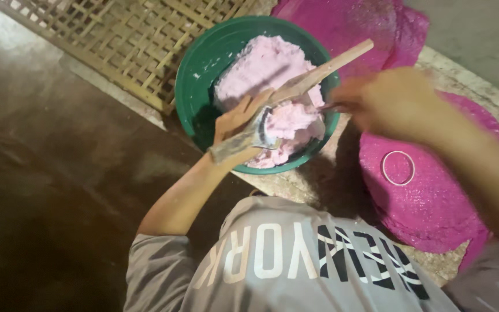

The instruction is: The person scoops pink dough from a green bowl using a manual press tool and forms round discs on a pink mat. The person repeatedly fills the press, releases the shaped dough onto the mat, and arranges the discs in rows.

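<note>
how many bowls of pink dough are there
1. The round green plastic bowl of pale pink dough sits on the ledge ahead of the person, beside the bamboo lattice. More may lie outside the view.

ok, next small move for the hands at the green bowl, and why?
Probably draw the scraper in the left hand across the pink dough toward the bowl's near rim. Its blade already sits in the dough at the near side, with the wooden stick lying over the mound. The right hand is blurred at the rim; its grip is unclear.
</note>
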